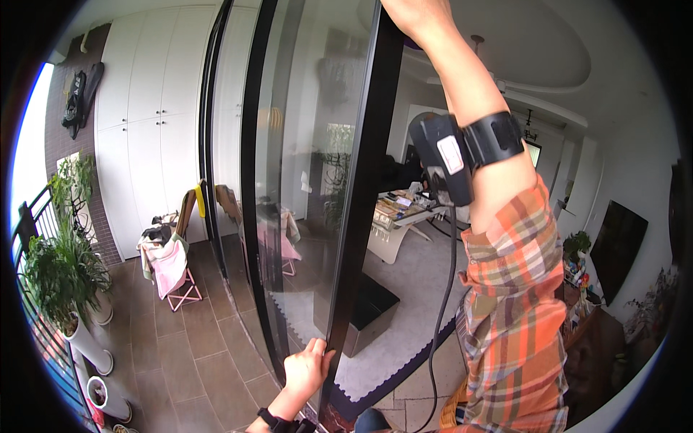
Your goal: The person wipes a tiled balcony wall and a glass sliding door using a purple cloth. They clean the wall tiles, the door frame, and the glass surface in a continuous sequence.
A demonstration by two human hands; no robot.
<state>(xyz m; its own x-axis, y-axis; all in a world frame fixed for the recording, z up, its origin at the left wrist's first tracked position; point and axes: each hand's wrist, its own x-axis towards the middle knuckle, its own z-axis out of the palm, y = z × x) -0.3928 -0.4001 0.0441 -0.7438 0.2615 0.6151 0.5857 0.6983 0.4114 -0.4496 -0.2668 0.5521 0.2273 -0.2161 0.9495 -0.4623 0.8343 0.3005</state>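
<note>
A sliding glass door panel (303,178) in a black frame stands upright before me. My left hand (307,366) is low on the panel, its fingers curled at the edge of the black door frame (358,184) and its thumb against it. Up at the top of the same frame is my right hand (419,15), cut off by the picture's edge, so its fingers are hidden. A black strap (494,139) holds a dark device (443,157) on my right forearm, and a black cable (450,270) hangs from it.
On the left, potted plants (67,265) line a balcony railing (32,216). A folding chair (184,289) draped with cloths stands by white cabinets (146,81). Inside are a dark box-shaped stool (373,303), a cluttered table (400,208), a grey mat (411,325) and a television (617,249).
</note>
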